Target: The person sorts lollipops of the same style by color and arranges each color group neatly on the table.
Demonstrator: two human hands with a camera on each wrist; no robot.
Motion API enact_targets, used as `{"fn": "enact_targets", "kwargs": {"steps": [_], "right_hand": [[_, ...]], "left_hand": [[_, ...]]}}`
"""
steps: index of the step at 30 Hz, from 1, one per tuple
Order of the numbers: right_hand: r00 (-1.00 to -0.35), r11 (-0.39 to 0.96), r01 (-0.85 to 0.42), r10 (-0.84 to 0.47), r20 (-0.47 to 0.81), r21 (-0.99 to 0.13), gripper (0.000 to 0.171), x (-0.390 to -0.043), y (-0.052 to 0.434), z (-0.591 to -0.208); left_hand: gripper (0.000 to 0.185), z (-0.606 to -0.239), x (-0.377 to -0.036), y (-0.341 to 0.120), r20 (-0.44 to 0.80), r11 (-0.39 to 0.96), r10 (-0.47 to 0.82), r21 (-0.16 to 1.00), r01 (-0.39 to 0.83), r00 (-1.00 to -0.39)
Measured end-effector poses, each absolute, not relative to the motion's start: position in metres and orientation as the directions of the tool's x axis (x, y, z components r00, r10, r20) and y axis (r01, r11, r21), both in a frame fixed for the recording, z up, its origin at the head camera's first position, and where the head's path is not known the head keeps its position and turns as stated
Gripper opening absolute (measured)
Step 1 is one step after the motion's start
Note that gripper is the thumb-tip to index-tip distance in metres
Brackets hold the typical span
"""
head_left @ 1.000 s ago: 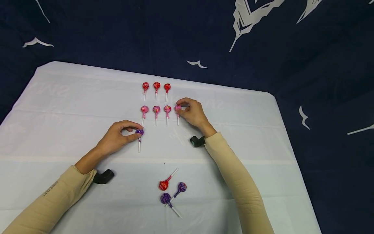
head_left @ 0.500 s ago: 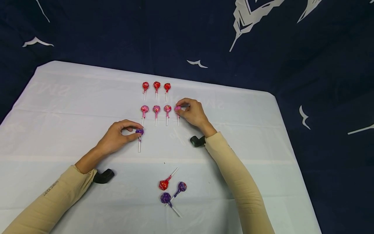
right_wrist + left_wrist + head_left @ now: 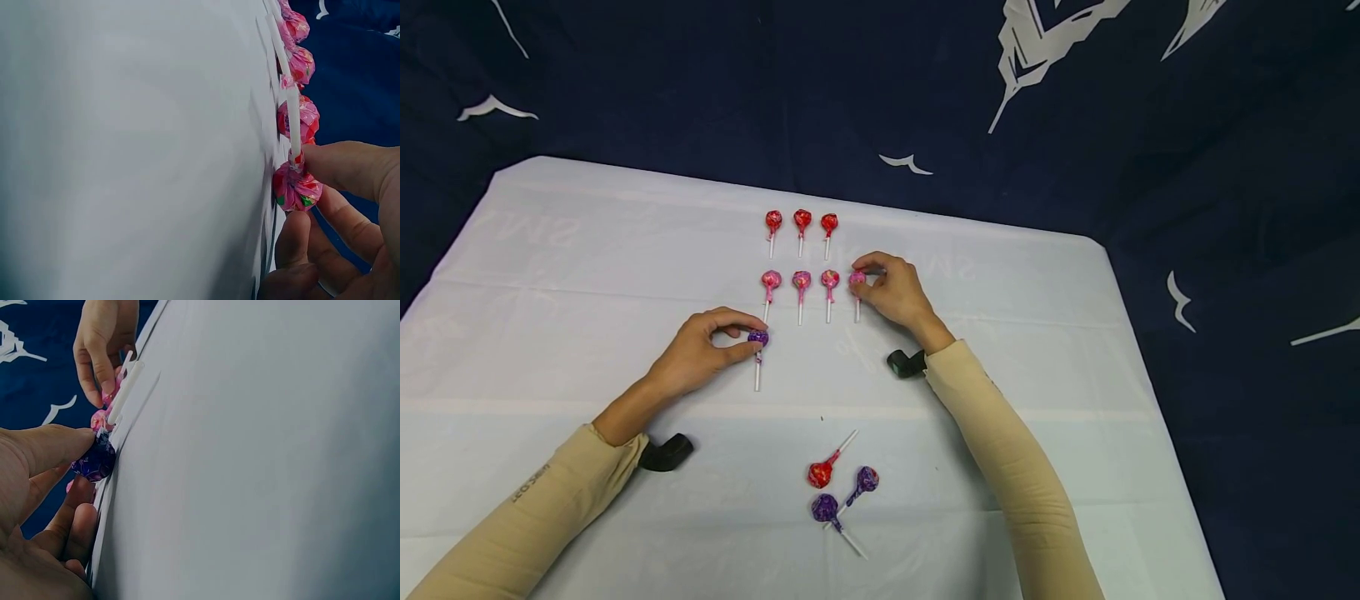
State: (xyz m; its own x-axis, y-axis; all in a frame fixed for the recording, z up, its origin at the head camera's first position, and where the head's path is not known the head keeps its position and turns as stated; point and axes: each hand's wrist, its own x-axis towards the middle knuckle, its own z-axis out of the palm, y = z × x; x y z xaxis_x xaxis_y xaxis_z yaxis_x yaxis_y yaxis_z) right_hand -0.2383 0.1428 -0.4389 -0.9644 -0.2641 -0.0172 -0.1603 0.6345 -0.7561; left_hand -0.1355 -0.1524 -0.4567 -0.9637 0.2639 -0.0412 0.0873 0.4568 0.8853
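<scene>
On a white table (image 3: 587,275), my left hand (image 3: 700,354) pinches the head of a purple lollipop (image 3: 757,339) (image 3: 94,462) lying below the left end of a pink row. My right hand (image 3: 891,287) pinches a pink lollipop (image 3: 857,280) (image 3: 295,187) at the right end of that row, beside three other pink lollipops (image 3: 801,281) (image 3: 299,119). Behind them lies a row of three red lollipops (image 3: 802,220). Both pinched lollipops rest on the table with sticks pointing toward me.
A loose cluster near the front holds a red lollipop (image 3: 820,475) and two purple lollipops (image 3: 826,508). Dark blue patterned cloth (image 3: 1225,167) surrounds the table on the far and right sides. Black wrist mounts (image 3: 666,452) sit under both forearms.
</scene>
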Motion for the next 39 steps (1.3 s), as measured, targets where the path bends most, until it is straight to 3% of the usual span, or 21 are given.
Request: {"fn": "enact_targets", "kwargs": {"steps": [16, 27, 39], "right_hand": [[-0.969, 0.656, -0.145, -0.244, -0.026, -0.741, 0.024, -0.2376, 0.1434, -0.4375], [-0.958, 0.705, -0.206, -0.286, -0.006, -0.679, 0.023, -0.2380, 0.1454, -0.4392], [-0.958, 0.660, -0.205, -0.288, 0.008, -0.723, 0.021, -0.2384, 0.1444, -0.4399]], "left_hand": [[0.024, -0.4567, -0.1354, -0.1532, -0.046, 0.465, 0.263, 0.881, 0.085, -0.964], [0.024, -0.4579, -0.1361, -0.1535, -0.051, 0.457, 0.264, 0.886, 0.079, -0.963], [0.025, -0.4579, -0.1358, -0.1535, -0.052, 0.456, 0.264, 0.886, 0.077, -0.963]]}}
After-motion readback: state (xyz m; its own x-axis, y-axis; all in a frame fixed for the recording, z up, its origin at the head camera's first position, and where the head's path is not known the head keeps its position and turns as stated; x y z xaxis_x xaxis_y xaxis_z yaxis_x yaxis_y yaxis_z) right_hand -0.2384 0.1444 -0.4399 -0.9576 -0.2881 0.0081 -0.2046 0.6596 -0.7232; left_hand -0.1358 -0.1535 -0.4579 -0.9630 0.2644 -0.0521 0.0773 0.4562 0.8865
